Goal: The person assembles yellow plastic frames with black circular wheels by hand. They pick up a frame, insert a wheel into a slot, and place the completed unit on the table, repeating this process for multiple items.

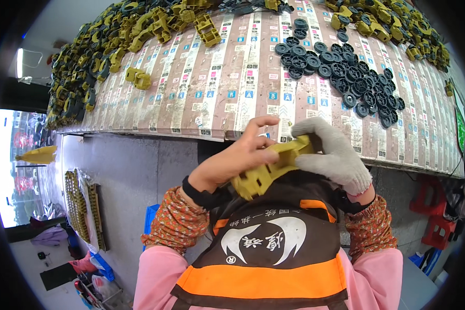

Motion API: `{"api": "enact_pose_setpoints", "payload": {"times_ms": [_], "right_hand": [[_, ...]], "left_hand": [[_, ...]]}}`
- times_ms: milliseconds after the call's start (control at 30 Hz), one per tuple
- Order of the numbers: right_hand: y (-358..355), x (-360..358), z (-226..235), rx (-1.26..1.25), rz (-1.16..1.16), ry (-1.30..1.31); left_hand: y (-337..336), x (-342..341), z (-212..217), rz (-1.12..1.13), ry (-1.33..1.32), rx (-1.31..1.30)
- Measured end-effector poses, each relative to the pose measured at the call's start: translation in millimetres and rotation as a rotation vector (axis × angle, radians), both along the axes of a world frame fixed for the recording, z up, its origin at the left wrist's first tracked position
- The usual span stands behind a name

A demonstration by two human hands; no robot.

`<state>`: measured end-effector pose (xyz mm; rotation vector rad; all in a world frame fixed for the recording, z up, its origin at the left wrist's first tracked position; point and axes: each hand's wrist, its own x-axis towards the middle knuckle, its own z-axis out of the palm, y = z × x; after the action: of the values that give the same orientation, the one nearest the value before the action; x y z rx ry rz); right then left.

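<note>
Black wheels [339, 70] crowd the table [191, 103] beyond the held olive part [252, 182].

I'm holding a part [276, 168] between my left fingers [261, 122] and right fingers [306, 127], just before the near edge of the desk [191, 103]. On the desk, the left pile [85, 67] is running along the left and back, with a loose piece [138, 78] lying just inside it. Wheels [354, 77] are lying right of centre, before the right pile [392, 23]. Stools [436, 212] are standing below the desk's right end.
</note>
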<state>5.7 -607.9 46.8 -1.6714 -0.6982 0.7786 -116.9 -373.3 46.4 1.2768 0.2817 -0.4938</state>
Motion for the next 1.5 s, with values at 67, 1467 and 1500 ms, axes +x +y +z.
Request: {"api": "enact_pose_setpoints", "payload": {"times_ms": [67, 1467, 1500], "right_hand": [[-11, 0, -4, 0.061, -0.164, 0.285], [11, -9, -19, 0.114, -0.210, 0.209], [15, -15, -14, 0.158, -0.210, 0.349]], "left_hand": [[11, -10, -22, 0.189, -0.023, -0.461], [-46, -7, -43, 0.563, -0.191, -0.254], [-46, -10, -43, 0.517, -0.198, -0.250]]}}
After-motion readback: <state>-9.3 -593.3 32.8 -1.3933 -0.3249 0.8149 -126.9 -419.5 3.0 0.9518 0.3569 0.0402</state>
